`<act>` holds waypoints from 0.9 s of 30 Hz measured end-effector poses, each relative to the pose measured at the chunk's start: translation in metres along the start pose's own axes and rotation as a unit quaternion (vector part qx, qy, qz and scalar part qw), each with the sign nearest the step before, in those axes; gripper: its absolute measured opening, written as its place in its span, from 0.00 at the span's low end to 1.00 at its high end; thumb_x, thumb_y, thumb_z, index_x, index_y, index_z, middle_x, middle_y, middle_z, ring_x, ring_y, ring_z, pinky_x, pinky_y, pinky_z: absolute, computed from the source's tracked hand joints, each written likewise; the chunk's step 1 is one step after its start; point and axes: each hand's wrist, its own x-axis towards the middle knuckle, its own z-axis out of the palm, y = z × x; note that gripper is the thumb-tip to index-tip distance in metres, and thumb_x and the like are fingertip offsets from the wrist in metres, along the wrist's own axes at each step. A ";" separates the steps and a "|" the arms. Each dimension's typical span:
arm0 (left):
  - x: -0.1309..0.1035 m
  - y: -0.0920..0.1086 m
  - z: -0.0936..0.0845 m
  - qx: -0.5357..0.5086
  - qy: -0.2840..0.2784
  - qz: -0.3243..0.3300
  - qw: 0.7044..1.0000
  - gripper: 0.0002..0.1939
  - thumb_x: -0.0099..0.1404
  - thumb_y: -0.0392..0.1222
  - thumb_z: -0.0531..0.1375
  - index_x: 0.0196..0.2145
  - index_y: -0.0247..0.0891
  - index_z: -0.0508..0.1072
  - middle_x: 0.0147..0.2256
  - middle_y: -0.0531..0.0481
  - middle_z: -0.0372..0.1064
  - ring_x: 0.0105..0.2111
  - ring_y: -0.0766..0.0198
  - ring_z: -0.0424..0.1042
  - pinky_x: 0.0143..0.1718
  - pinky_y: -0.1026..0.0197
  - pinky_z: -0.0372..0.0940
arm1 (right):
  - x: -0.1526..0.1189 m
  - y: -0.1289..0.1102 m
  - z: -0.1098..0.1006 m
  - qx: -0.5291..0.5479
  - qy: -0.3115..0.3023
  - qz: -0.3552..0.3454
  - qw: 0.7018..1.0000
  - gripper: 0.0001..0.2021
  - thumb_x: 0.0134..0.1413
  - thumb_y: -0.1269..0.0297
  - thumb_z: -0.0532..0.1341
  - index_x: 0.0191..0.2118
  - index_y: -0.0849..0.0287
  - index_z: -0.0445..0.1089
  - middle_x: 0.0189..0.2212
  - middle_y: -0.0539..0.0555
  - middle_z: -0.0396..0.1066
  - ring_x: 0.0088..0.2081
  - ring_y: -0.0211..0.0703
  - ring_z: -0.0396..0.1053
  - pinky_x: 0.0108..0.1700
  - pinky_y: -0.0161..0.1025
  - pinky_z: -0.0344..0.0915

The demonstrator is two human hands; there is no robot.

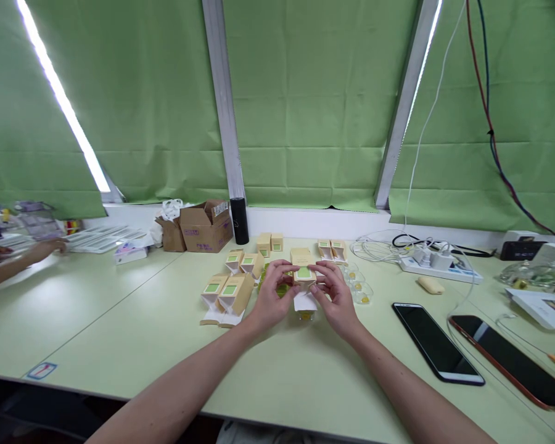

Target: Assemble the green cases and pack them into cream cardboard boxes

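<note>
Between my two hands is a small yellow box (304, 275) with a green label and an open white flap hanging toward me. My left hand (277, 293) grips its left side with thumb and fingers. On the right side, my right hand (335, 295) holds the same box. A small clear item with yellow in it (306, 315) shows just below the flap. Several similar boxes with open flaps (231, 293) stand to the left, and more (332, 250) stand behind. Clear round plastic pieces (361, 291) lie right of my right hand, and green items (281, 288) are partly hidden behind my left hand.
Two phones (437, 342) (509, 357) lie at the right, near a power strip (439, 269) with tangled white cables. A cardboard box (206, 227) and a black cylinder (239, 221) stand at the back. Another person's hand (46, 248) reaches in at far left.
</note>
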 end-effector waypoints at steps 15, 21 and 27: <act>-0.003 -0.001 -0.010 0.011 -0.100 0.022 0.995 0.41 0.68 0.68 0.63 0.72 0.52 0.63 0.65 0.39 0.51 0.66 0.41 0.60 0.70 0.37 0.60 | 0.004 0.007 0.001 0.014 0.043 0.007 0.999 0.17 0.67 0.51 0.65 0.57 0.48 0.75 0.62 0.58 0.61 0.39 0.39 0.76 0.49 0.45 0.78; -0.004 -0.004 -0.009 0.037 -0.137 0.002 0.990 0.53 0.60 0.63 0.73 0.76 0.57 0.53 0.69 0.40 0.44 0.64 0.41 0.61 0.70 0.30 0.57 | 0.005 0.007 0.001 0.013 0.058 0.011 0.998 0.16 0.67 0.53 0.65 0.56 0.47 0.76 0.61 0.58 0.62 0.39 0.40 0.77 0.49 0.46 0.78; -0.006 -0.005 -0.008 0.036 -0.113 0.003 0.993 0.44 0.67 0.61 0.68 0.75 0.54 0.56 0.67 0.38 0.47 0.59 0.46 0.65 0.67 0.34 0.63 | 0.003 0.003 0.004 0.000 0.057 0.015 0.998 0.15 0.66 0.55 0.65 0.56 0.48 0.76 0.61 0.58 0.61 0.41 0.41 0.76 0.50 0.47 0.79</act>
